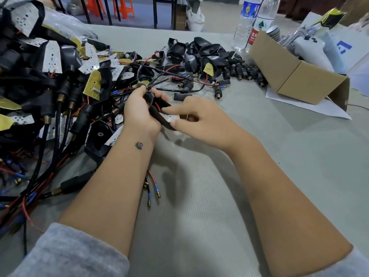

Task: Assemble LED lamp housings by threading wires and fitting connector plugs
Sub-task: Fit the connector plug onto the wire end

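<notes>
Left hand: the left hand (pixel 139 110) is wrapped around a black lamp housing (pixel 159 114), fingers curled over its far end, holding it up off the grey mat (pixel 209 196).
Right hand: the right hand (pixel 201 118) meets the housing from the right, thumb on its near edge and forefinger stretched onto its upper face; the other fingers are curled in, and I cannot tell whether they hold anything.
Housing: tilted between both hands at mid-table, with a red wire (pixel 157 106) showing inside it.
Loose wire ends: red and black leads with blue sleeves (pixel 153 188) lie on the mat beneath the left forearm.
Left side: a big heap of wired lamps (pixel 50 86) with white LED boards.
Far side: a pile of empty black housings (pixel 197 54) and a cluster of connector plugs (pixel 245 70) just beside it.
Right: a cardboard box (pixel 295 76), two water bottles (pixel 251 21) behind it.
</notes>
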A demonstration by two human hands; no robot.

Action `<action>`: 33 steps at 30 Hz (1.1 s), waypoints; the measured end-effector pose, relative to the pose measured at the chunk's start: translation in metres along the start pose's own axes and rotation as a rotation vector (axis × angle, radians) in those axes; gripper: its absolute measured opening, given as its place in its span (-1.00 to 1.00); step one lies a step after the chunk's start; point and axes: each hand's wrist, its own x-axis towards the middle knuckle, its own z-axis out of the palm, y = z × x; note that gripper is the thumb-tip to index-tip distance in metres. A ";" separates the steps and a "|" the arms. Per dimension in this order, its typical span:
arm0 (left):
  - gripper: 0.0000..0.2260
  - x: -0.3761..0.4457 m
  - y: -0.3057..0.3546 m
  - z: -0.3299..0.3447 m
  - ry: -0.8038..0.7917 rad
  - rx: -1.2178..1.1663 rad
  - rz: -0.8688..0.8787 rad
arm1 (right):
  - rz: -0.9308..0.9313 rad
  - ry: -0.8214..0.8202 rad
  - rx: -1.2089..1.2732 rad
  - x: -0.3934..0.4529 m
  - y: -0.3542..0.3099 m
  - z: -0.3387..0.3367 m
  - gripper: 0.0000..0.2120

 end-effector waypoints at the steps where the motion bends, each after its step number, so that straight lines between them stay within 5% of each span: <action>1: -0.73 0.000 0.001 0.000 -0.011 -0.012 0.004 | 0.047 -0.019 0.112 0.000 -0.001 0.000 -0.76; 7: -0.69 -0.004 0.004 -0.001 -0.063 0.001 0.028 | 0.218 -0.074 0.458 0.004 -0.004 0.014 -0.73; 12: -0.64 -0.008 -0.001 0.003 -0.050 0.133 0.010 | 0.221 0.005 0.475 0.005 0.001 0.015 -0.80; 21: -0.91 -0.008 -0.007 0.006 -0.116 0.262 -0.018 | 0.215 0.121 0.527 0.004 -0.001 0.011 -0.91; 24: -0.86 -0.009 -0.001 0.004 -0.163 0.336 -0.042 | 0.172 0.301 0.516 0.006 -0.002 0.012 -0.84; 28: -0.79 -0.014 0.005 0.001 -0.349 0.543 -0.180 | 0.106 0.563 0.094 0.010 0.010 0.011 -0.66; 31: -0.69 -0.018 0.007 0.000 -0.464 0.699 -0.303 | 0.001 0.560 -0.294 0.009 0.021 0.003 -0.40; 33: -0.68 -0.023 0.007 0.001 -0.515 0.764 -0.376 | -0.003 0.528 -0.484 0.009 0.027 -0.002 -0.42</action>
